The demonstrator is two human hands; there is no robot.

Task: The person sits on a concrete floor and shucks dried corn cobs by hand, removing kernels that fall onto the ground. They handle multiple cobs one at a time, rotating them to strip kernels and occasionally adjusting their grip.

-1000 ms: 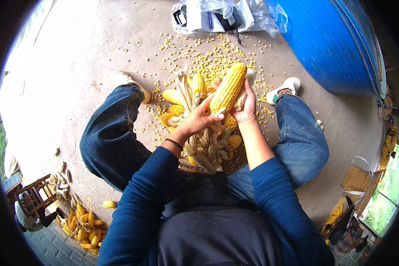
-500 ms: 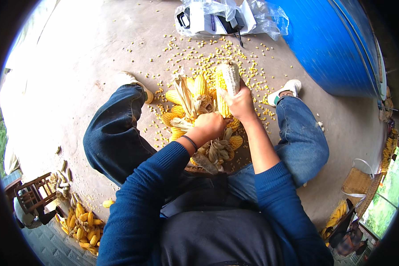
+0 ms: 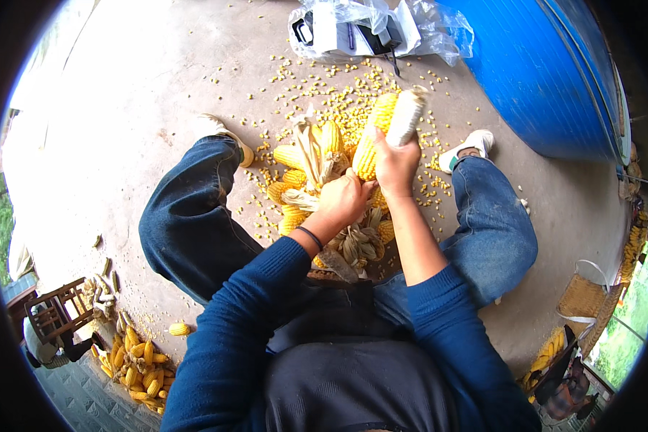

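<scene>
Head view: left hand (image 3: 343,198) is clenching, apparently round the base of an ear (image 3: 373,140) over the pile (image 3: 289,155), right hand (image 3: 398,169) is grasping a bare cob (image 3: 406,121) against it, shelling seemingly being in hand, the next rub calling for firm pressure.

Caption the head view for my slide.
Right hand grips a yellow cob and a pale cob, left hand at the yellow one's near end, kernels strewn beyond.
</scene>
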